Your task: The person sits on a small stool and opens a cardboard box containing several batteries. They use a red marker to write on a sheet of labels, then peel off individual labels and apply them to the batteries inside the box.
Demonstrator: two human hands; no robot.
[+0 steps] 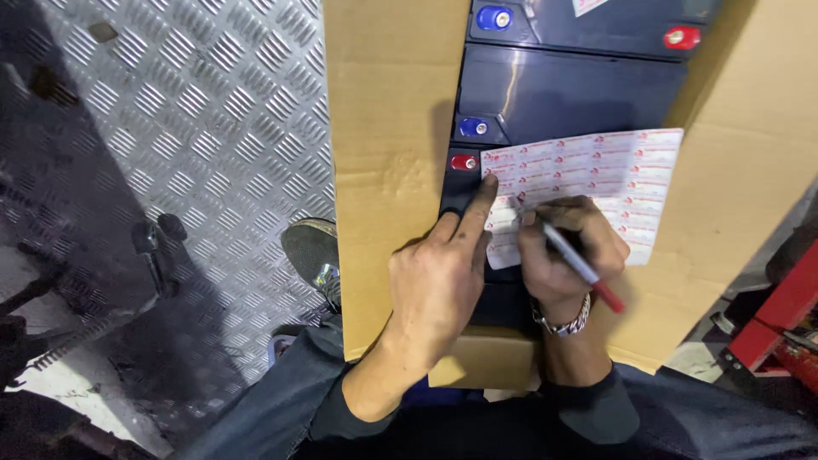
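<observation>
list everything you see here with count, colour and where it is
label sheet: 1, white and red, on the near battery
pen: 1, red and white, in right hand
batteries: 2, black, in the carton
terminal caps: 4, two blue, two red, battery edges
cardboard carton: 1, brown, on lap
tread-plate floor: silver, left
shoe: 1, grey, on floor
bracelet: 1, silver, right wrist
left hand: pinning the sheet
right hand: writing

light: bright, from overhead | shadow: broad dark patch on the tread-plate floor (213,128) far left of the grip | glare: soft sheen on the dark battery tops (579,85) above the grip | focus: centre sharp, corners stretched and slightly soft
</observation>
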